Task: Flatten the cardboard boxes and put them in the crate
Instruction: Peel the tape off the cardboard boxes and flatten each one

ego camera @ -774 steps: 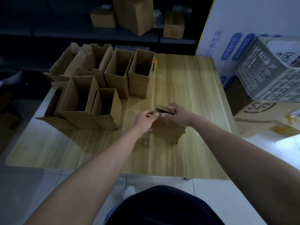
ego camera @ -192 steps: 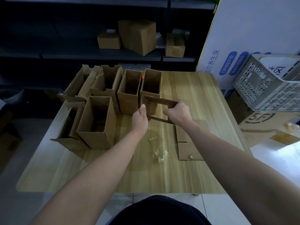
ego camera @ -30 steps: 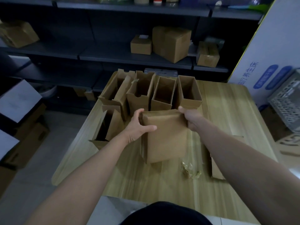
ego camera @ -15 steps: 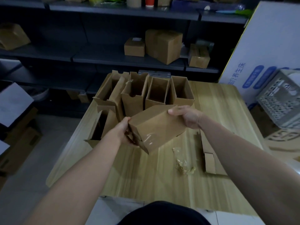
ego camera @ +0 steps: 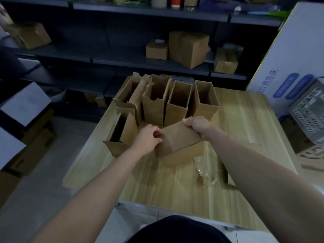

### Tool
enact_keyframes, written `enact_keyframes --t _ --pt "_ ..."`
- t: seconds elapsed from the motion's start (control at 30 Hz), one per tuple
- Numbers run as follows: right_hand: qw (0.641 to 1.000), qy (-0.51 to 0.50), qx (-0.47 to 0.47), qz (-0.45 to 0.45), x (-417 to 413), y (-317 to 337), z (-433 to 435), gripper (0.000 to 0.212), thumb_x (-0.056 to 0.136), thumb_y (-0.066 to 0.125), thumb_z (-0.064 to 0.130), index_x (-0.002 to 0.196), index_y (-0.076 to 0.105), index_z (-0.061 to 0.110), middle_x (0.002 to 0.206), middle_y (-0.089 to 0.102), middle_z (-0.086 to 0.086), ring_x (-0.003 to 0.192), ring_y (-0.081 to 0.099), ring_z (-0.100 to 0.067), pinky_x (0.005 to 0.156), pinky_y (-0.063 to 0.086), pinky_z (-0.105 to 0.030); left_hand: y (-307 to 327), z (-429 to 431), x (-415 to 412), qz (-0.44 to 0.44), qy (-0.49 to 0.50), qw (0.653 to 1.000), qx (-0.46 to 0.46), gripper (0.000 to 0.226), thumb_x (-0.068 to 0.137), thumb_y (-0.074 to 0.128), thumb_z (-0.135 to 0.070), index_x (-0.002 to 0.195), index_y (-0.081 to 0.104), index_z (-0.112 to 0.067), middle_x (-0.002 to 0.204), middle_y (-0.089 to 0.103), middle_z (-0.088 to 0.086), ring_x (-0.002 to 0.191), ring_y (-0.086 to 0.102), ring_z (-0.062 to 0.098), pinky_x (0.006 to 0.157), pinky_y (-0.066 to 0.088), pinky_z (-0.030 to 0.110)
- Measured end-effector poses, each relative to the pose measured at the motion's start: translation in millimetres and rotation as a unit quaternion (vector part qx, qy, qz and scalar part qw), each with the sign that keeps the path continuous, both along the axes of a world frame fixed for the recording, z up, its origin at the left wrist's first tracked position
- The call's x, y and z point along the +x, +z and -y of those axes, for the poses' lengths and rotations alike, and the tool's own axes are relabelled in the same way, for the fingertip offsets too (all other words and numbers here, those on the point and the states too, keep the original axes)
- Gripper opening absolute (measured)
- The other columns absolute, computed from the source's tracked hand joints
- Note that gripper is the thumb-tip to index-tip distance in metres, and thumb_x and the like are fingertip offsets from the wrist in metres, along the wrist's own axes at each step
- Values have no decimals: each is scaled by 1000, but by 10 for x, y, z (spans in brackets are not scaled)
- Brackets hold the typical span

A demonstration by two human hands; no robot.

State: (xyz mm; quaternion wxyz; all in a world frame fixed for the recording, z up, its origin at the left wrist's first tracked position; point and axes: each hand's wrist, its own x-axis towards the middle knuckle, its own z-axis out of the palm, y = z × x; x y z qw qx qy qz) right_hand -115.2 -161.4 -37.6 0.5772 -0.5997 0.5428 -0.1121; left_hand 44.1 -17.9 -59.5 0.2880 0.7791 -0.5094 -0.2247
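Position of item: one closed cardboard box (ego camera: 177,142) lies on its side at the middle of the table (ego camera: 175,193), tilted, with its long face turned upward. It sits directly between the two hands.

Left hand (ego camera: 149,137): at the box's left end, fingers curled in against that end and gripping it.

Right hand (ego camera: 198,125): on the box's far right corner, fingers curled over the far edge and gripping it.

Surroundings on table: a row of open upright boxes (ego camera: 177,106) stands just beyond the held box, along the far side. One more open box (ego camera: 121,130) stands to the left, near the left hand. A crumpled wad of clear tape (ego camera: 203,174) lies to the near right of the held box. A flattened cardboard piece (ego camera: 229,179) lies beside the tape, largely covered by the right forearm.

Crate: a grey perforated crate (ego camera: 310,116) stands off the table's right edge, well apart from the held box.

Writing: a large white carton (ego camera: 289,55) at the far right carries blue Chinese characters; "养生床" is legible, and the text inside the blue ovals beside it is too blurred to read. No markings are discernible on the held box.

Background: closed brown boxes (ego camera: 188,48) rest on a dark shelf behind the table.
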Motion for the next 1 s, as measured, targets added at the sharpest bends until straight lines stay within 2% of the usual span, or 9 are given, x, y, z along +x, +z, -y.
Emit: enact_keyframes --t 0.13,0.37,0.47,0.57,0.83,1.0 --pt "1000 -3 -17 6 125 -40 0 23 84 66 41 95 63 21 97 64 -4 86 62 -20 55 45 -29 -80 -124 88 19 19 1000 -3 21 85 67 -16 106 66 -15 101 56 -3 91 53 10 81 41 22" --pt "998 4 -64 -5 362 -82 -33 25 85 64 41 95 63 18 94 64 -4 84 62 -19 54 43 -28 -130 -185 176 -17 68 997 30 6 84 68 -18 90 70 -18 90 63 -5 84 58 9 72 41 23" --pt "998 9 -60 -6 381 -70 -33 27 84 65 42 96 64 17 93 64 -5 84 62 -20 56 45 -29 -164 -224 179 -22 78 996 24 1 84 68 -20 84 70 -20 84 60 -9 81 55 8 70 38 23" --pt "997 3 -77 -22 384 -71 -56 27 84 65 43 95 61 18 92 63 -4 84 61 -20 55 43 -29 -193 -250 154 -25 84 996 11 8 84 69 -20 77 67 -24 81 58 -10 79 55 9 70 38 24" --pt "994 52 -90 -45 451 38 -127 23 85 65 39 92 64 17 92 62 -4 83 60 -21 56 42 -29 -152 -357 178 -36 36 998 48 7 88 63 -18 82 64 -21 88 59 -7 84 56 9 73 43 24" --pt "988 81 -117 -53 530 66 -208 21 86 64 38 91 65 18 92 62 -4 84 60 -21 67 46 -32 -102 -440 213 -10 -11 998 55 10 91 59 -17 81 59 -20 92 57 -1 82 54 12 70 41 22"
